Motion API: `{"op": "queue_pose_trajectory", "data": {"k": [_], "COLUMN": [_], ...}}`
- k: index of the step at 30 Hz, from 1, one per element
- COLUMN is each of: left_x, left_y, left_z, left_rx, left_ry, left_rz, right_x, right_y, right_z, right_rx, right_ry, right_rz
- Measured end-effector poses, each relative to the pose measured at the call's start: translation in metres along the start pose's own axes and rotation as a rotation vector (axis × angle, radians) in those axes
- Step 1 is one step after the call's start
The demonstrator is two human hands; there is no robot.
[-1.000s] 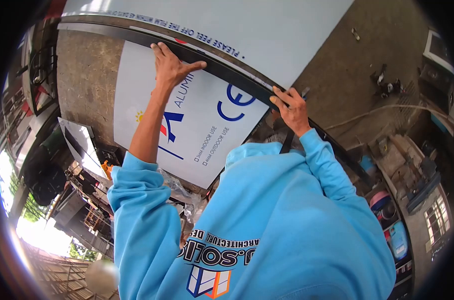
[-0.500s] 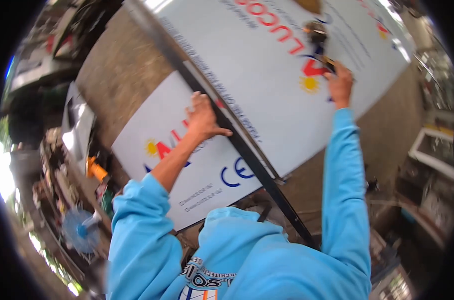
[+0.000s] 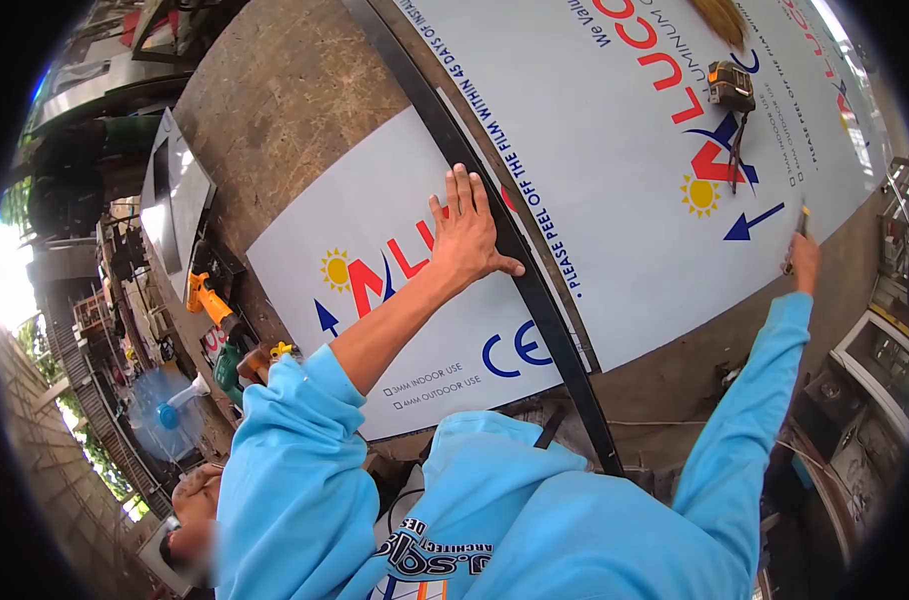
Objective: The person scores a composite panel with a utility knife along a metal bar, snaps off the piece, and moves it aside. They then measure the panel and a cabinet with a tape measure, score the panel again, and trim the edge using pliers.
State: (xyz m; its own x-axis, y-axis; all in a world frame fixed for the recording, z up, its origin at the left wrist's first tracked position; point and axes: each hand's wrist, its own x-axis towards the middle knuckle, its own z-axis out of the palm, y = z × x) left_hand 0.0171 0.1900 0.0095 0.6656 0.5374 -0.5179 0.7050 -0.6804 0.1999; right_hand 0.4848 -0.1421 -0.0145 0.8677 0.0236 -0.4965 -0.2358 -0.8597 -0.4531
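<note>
My left hand (image 3: 467, 235) lies flat with fingers spread, its fingertips and thumb on a long black metal bar (image 3: 543, 300). The bar runs diagonally across a white printed panel piece (image 3: 305, 260), beside a narrow gap from a larger white panel (image 3: 635, 290). Out to the right, my right hand (image 3: 803, 262) is closed around a slim utility knife (image 3: 804, 220) with a yellow and dark handle, near the larger panel's edge. Its blade is too small to make out. A tape measure (image 3: 732, 87) with a dark strap rests on the larger panel.
Straw-like bristles (image 3: 723, 18) touch the panel's far side. At left are a yellow power tool (image 3: 213, 300), a bent metal sheet (image 3: 175, 195) and a blue fan (image 3: 165, 408). Another person (image 3: 190, 520) is at lower left. A white frame (image 3: 880, 365) stands at right.
My right hand has moved right and nearer, from beside the printed logo toward the panel's edge, still holding the knife. My left hand stays on the bar. The view has shifted.
</note>
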Motion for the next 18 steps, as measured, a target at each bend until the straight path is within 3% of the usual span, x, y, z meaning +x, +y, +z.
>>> {"op": "queue_pose_trajectory", "data": {"k": [1,3,5,9,11,15,18], "left_x": [-0.001,0.0,-0.001,0.001,0.004,0.009,0.008], "left_y": [0.001,0.0,0.001,0.0,0.0,-0.01,-0.006], "left_z": [0.001,-0.001,-0.002,0.005,0.01,0.021,0.022], "left_rx": [-0.007,-0.001,0.002,-0.017,0.0,0.066,0.095], "left_ry": [-0.008,-0.002,-0.009,0.029,0.065,0.176,0.147], "left_rz": [0.005,0.001,0.012,0.001,-0.014,0.093,0.106], "right_x": [-0.008,-0.048,-0.111,-0.198,-0.22,-0.268,-0.285], "right_y": [0.015,0.028,0.003,-0.023,-0.01,0.009,0.023], "right_z": [-0.006,0.001,0.024,0.088,0.116,0.142,0.147], "right_rx": [-0.01,0.72,0.867,0.891,0.787,1.021,1.061], "right_ry": [0.004,0.124,0.005,-0.305,-0.386,-0.517,-0.553], "right_rz": [0.006,-0.129,-0.204,-0.191,-0.151,0.064,0.088]}}
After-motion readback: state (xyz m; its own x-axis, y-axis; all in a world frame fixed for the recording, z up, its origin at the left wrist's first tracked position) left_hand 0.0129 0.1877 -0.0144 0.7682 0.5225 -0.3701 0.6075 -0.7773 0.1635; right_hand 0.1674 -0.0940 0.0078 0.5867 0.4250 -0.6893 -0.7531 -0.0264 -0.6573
